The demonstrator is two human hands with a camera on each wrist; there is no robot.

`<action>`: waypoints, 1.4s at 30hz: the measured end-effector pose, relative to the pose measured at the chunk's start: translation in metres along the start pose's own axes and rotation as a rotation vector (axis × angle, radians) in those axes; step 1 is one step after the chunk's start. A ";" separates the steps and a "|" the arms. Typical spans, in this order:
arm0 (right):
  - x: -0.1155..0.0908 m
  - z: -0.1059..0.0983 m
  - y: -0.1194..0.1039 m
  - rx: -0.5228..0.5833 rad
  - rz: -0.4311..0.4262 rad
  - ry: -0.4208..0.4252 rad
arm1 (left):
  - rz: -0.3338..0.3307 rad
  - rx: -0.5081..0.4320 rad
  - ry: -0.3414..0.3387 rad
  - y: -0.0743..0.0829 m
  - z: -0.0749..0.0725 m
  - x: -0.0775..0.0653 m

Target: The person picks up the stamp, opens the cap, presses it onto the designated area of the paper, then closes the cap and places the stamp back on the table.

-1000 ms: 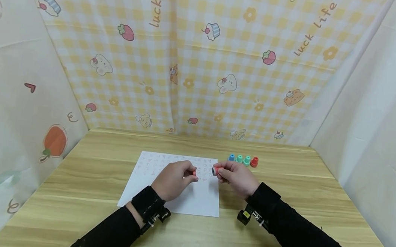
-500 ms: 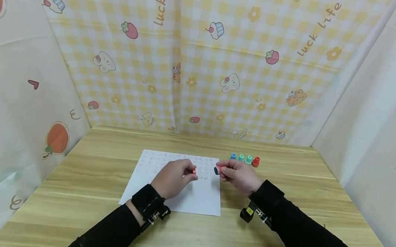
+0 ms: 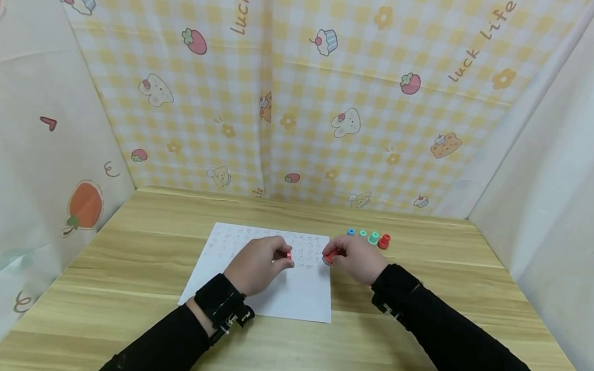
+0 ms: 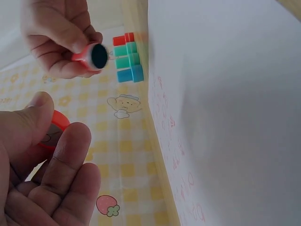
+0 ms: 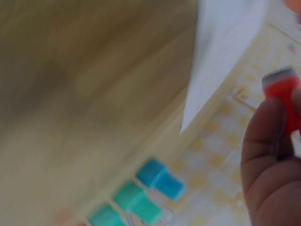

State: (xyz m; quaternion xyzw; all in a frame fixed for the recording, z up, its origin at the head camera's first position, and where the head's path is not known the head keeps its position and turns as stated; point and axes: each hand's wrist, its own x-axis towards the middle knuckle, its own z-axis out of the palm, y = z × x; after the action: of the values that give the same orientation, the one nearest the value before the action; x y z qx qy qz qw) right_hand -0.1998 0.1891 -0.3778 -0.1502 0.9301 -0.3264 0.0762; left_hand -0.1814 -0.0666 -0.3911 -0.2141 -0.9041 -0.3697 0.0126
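Observation:
My left hand [image 3: 255,264] pinches a small red round cap [image 4: 55,134] between thumb and fingers, above the white paper [image 3: 291,300]. At the paper's right edge, my right hand [image 3: 361,259] grips a red stamp [image 4: 87,57] by its handle, its dark round face uncovered. In the head view that face is tilted down toward the paper. The two hands are a short gap apart. Rows of small faint red marks cover the paper's upper part; my left hand hides some of them.
Behind my right hand several stamps stand in a row: a blue one [image 4: 129,74], green ones [image 4: 127,60] and a red one [image 3: 385,241]. They rest on the wooden table [image 3: 136,278]. A yellow checked cloth [image 3: 300,124] hangs at the back, with white cloth at both sides.
My right hand has turned, tipping the stamp's dark face from sideways to downward. My left hand keeps its grip on the cap almost unmoved. The head view has shifted slightly.

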 end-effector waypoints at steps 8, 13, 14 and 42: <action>0.010 0.010 -0.005 -0.292 -0.097 -0.079 | -0.018 0.004 -0.008 -0.001 0.001 0.001; 0.018 0.017 -0.002 -0.343 -0.113 -0.111 | -0.017 0.000 -0.009 -0.002 0.001 0.002; 0.019 0.018 -0.002 -0.349 -0.110 -0.115 | -0.018 0.000 -0.010 -0.002 0.001 0.002; 0.026 0.029 -0.003 -0.343 -0.030 -0.138 | -0.031 -0.001 -0.015 -0.003 -0.002 0.002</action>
State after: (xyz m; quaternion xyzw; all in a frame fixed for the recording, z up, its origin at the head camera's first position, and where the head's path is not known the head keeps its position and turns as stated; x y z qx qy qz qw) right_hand -0.2163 0.1616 -0.3996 -0.1972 0.9622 -0.1532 0.1083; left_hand -0.1843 -0.0690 -0.3911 -0.2028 -0.9072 -0.3686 -0.0001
